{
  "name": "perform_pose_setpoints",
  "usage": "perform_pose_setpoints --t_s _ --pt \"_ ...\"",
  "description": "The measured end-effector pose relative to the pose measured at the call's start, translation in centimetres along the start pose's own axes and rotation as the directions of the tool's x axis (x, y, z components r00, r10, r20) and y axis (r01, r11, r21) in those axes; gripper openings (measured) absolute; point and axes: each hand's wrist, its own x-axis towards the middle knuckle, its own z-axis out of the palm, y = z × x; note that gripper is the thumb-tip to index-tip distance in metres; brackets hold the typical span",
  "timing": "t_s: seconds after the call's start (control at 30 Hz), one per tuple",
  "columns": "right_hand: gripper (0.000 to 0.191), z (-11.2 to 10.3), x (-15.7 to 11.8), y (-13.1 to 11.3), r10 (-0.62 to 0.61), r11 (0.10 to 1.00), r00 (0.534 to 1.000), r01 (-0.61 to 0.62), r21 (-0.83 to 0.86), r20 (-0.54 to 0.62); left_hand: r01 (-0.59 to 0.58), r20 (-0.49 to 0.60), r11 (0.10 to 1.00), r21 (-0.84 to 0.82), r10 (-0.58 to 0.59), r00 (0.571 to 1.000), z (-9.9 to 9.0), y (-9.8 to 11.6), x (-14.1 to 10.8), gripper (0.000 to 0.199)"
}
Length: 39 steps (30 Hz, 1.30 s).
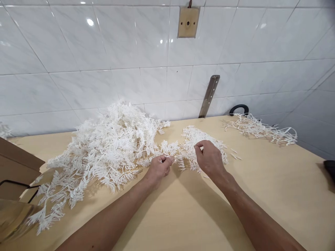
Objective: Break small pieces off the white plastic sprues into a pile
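Pinching a white sprig [180, 162] between thumb and fingers of the left hand [157, 170], clamped on it near the middle of the bench [162, 216], with feathery tips pointing away to the right. Holding the right hand [210, 157] just to the right, over the small pile [193, 134] of loose white bits, with fingers curled and thumb and forefinger tips drawn close; cannot tell whether touching or gripping anything. Looks like handling one sprig at a time, steadying with the left and working close by with the right. On this reading, calls next for a firm left pinch and a fine, precise right grip at the sprig, without dragging through the loose bits. Could easily snag on neighbouring strands, to judge by the tangle. Farther left, spreads out into a big heap [117, 139] of the same white branching stuff, trailing toward the near left, beside a brown box [15, 164]. To the far right, thins to a bundle of mostly bare stems [261, 130], next to a black ring [239, 108]. Behind, backs onto a tiled wall [117, 87], with a metal strip [209, 96] upright but leaning slightly, and a square plate [188, 21] higher up.
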Motion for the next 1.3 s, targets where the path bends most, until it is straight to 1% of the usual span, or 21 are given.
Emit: perform_pose_setpoints --t_s 0.07,0.1,0.2,0.23,0.3,0.4,0.53,0.73,0.9,1.0,1.07,1.1,1.2,1.23,1.27,1.3 --pt "0.01 -0.5 -0.1 -0.2 -0.033 0.999 0.999 0.034 0.034 -0.029 0.012 -0.011 0.999 -0.047 -0.012 1.0 -0.2 0.1 0.3 0.048" --pt "0.011 -0.6 -0.3 -0.6 -0.065 0.994 0.998 0.066 0.081 -0.019 0.015 -0.026 0.998 -0.056 -0.016 1.0 -0.3 0.1 0.4 0.048" --pt "0.014 -0.4 -1.6 -2.6 -0.204 0.944 0.976 0.174 0.28 0.081 0.035 -0.056 0.998 -0.053 -0.038 0.998 -0.4 0.1 0.6 0.048" --pt "0.014 -0.1 -2.1 -3.2 -0.249 0.926 0.963 0.205 0.317 0.103 0.04 -0.06 0.998 -0.048 -0.043 0.997 -0.4 0.1 0.6 0.047" --pt "0.013 0.4 -2.8 -4.2 -0.329 0.899 0.938 0.275 0.34 0.112 0.048 -0.06 0.998 -0.039 -0.05 0.997 -0.5 0.0 0.7 0.047" --pt "0.014 1.2 -3.4 -4.6 -0.386 0.884 0.919 0.341 0.319 0.086 0.054 -0.051 0.997 -0.048 -0.057 0.997 -0.6 -0.1 0.7 0.046" --pt "0.017 1.4 -3.4 -4.6 -0.385 0.895 0.921 0.355 0.271 0.063 0.076 -0.044 0.995 -0.064 -0.078 0.996 -0.6 0.1 0.6 0.048" --pt "0.021 1.4 -3.4 -4.9 -0.378 0.906 0.925 0.359 0.226 0.047 0.058 -0.087 0.998 -0.036 -0.06 0.994 -0.2 0.4 0.3 0.048" --pt "0.02 1.8 -3.5 -4.8 -0.381 0.911 0.921 0.359 0.204 0.08 0.05 -0.106 0.999 0.005 -0.049 0.993 -0.1 0.4 0.2 0.049" --pt "0.019 2.3 -3.7 -4.5 -0.378 0.916 0.921 0.356 0.185 0.098 0.05 -0.108 0.997 0.063 -0.043 0.993 0.0 0.4 0.0 0.043" --pt "0.017 2.7 -3.8 -4.5 -0.357 0.927 0.927 0.335 0.17 0.12 0.028 -0.122 0.994 0.107 -0.015 0.992 0.1 0.3 0.0 0.036" --pt "0.015 2.9 -3.8 -4.5 -0.329 0.938 0.934 0.305 0.167 0.143 0.009 -0.136 0.992 0.128 0.009 0.991 0.1 0.1 0.1 0.032" --pt "0.011 3.1 -3.9 -4.5 -0.199 0.971 0.949 0.159 0.178 0.242 -0.074 -0.192 0.975 0.208 0.115 0.975 0.3 -0.3 0.3 0.021" --pt "0.011 3.1 -4.0 -4.5 -0.182 0.974 0.948 0.137 0.183 0.259 -0.104 -0.205 0.963 0.25 0.158 0.966 0.3 -0.5 0.4 0.018" --pt "0.012 3.1 -4.1 -4.4 -0.195 0.971 0.946 0.149 0.187 0.259 -0.132 -0.209 0.945 0.299 0.2 0.957 0.4 -0.6 0.5 0.017" --pt "0.013 3.1 -4.1 -4.4 -0.235 0.963 0.941 0.192 0.188 0.242 -0.153 -0.206 0.924 0.349 0.235 0.95 0.4 -0.7 0.6 0.017"
